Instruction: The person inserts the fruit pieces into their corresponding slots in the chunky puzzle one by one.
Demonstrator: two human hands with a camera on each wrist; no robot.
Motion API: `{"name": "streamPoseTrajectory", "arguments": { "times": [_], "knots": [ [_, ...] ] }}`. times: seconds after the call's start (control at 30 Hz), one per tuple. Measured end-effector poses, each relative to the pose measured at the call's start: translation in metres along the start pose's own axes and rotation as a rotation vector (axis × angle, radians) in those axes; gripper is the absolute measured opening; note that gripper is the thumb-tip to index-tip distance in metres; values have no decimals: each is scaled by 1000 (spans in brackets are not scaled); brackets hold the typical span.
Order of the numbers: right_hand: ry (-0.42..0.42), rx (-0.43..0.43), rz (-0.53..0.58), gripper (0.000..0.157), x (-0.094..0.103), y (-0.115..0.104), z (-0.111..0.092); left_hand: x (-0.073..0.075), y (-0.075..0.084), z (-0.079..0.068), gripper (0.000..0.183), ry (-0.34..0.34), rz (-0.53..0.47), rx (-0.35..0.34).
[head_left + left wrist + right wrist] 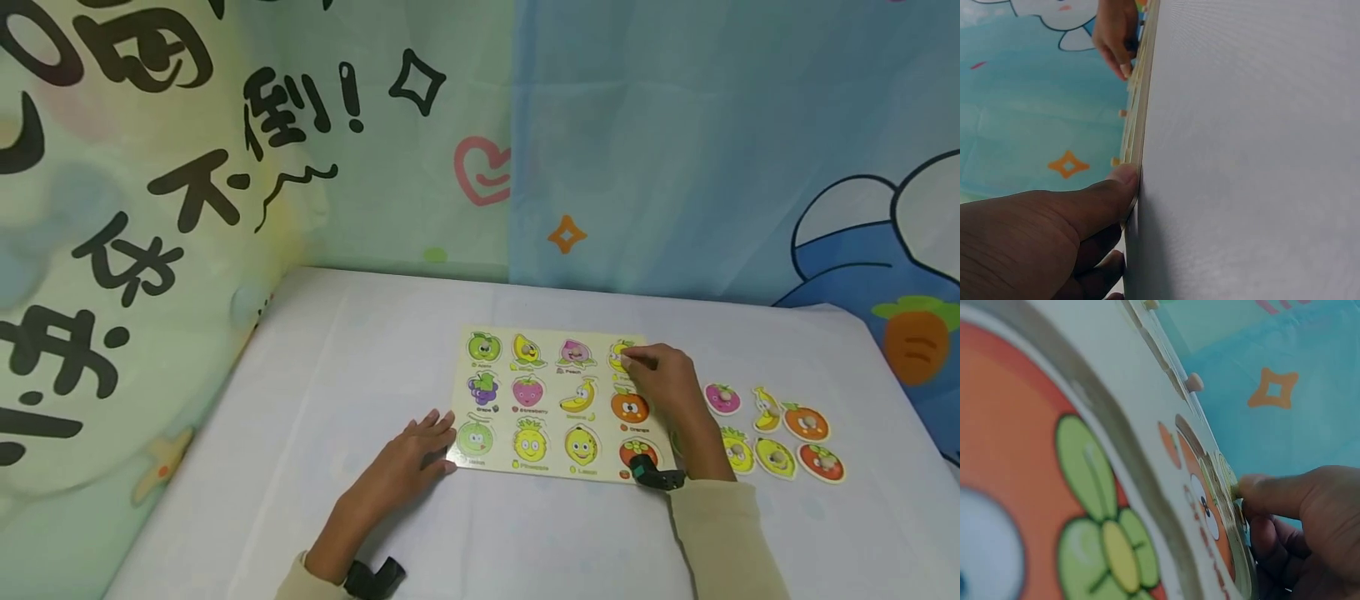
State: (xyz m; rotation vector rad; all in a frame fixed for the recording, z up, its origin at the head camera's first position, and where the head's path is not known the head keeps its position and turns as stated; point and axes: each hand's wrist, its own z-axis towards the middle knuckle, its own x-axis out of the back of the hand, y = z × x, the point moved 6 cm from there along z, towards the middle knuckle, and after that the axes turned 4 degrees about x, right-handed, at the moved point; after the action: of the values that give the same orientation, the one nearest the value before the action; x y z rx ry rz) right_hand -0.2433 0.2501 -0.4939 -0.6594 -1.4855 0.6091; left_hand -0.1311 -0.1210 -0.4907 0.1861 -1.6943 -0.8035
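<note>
A pale yellow fruit puzzle board (551,479) lies flat on the white table, with rows of smiling fruit pictures. At its top right corner my right hand (663,379) pinches a yellow-green fruit puzzle piece (617,357) between thumb and fingers; its fruit is partly covered. In the right wrist view, the piece (1227,472) sits at its spot just past the orange (1210,506). My left hand (405,458) rests at the board's lower left corner, fingers spread. Its thumb touches the board's edge (1142,112) in the left wrist view.
Right of the board lie several loose fruit pieces, among them a banana (767,410), an orange (806,422), a lemon (776,458) and a tomato (822,463). One green piece is partly behind my right wrist. A printed cloth backdrop (660,167) stands behind the table.
</note>
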Motion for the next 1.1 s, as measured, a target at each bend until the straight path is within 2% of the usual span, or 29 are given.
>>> {"name": "streamPoseTrajectory", "arguments": {
  "times": [0.2, 0.37, 0.7, 0.93, 1.1],
  "knots": [
    [33, 56, -40, 32, 0, -2, 3, -1, -1, 0, 53, 3, 2, -13],
    [43, 67, -39, 30, -1, -2, 4, 0, 0, 0, 53, 5, 8, -21],
    [32, 3, -41, 36, -2, -1, 2, -1, -1, 1, 53, 7, 9, -14],
    [70, 28, -52, 35, -2, -1, -1, -1, -1, 0, 54, 4, 18, -8],
    [62, -34, -3, 42, 5, 1, -4, -1, 0, 0, 53, 3, 17, -10]
  ]
}}
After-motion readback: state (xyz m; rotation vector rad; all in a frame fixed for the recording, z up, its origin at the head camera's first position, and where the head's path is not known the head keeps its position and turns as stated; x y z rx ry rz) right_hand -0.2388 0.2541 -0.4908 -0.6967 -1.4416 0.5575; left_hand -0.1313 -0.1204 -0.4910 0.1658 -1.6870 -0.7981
